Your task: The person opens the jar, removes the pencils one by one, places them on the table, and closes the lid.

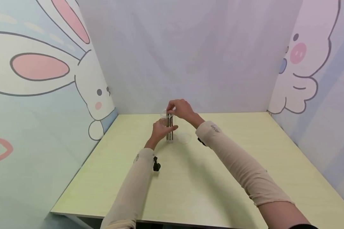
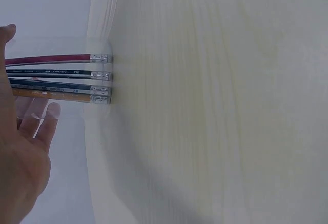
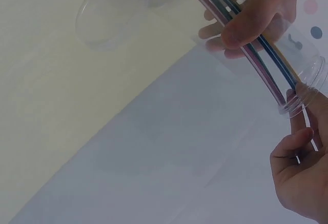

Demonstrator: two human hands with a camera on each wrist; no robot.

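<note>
A clear plastic jar (image 1: 169, 141) stands upright on the table with several pencils (image 2: 56, 73) inside, their silver ferrule ends down at its base. My left hand (image 1: 160, 129) grips the jar's side, thumb across the front and fingers behind. At the jar's open mouth (image 3: 287, 111), my right hand (image 1: 182, 108) reaches in from above. Its fingertips (image 3: 301, 87) pinch the upper end of a pencil (image 3: 284, 67); which pencils they touch is partly hidden. Red, dark and orange pencil barrels show through the clear wall.
A round clear lid (image 1: 184, 138) lies on the pale wooden table (image 1: 195, 190), just right of the jar. Behind the table's far edge rises a plain grey wall (image 1: 195, 57). Cartoon-printed panels (image 1: 46, 117) flank both sides.
</note>
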